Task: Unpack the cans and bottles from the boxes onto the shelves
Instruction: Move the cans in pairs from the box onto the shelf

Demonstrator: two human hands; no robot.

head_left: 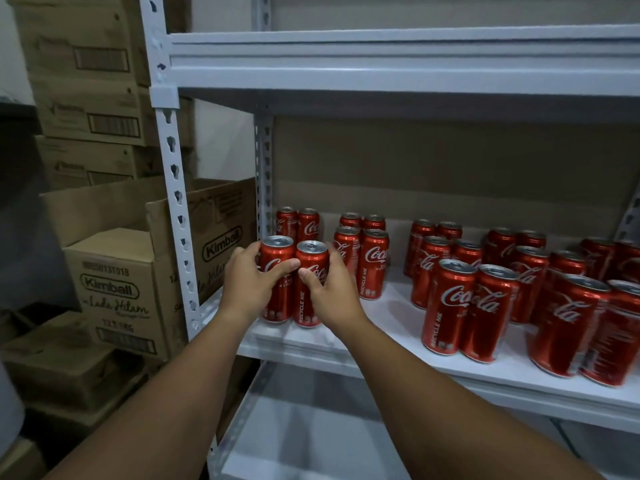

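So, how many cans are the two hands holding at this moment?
2. The left can is in the left hand, the right can in the right hand, side by side at the shelf's left end. The hands may hide another.

Two slim red aluminium Coca-Cola cans with silver tops (pixel 293 280) stand upright and touching at the front left corner of the white metal shelf (pixel 398 327), the left hand (pixel 247 284) curled round one, the right hand (pixel 330 292) round the other. Behind and to the right, more red cans of the same kind (pixel 471 306) stand upright in paired rows; those at the far right are blurred, perhaps two deep.
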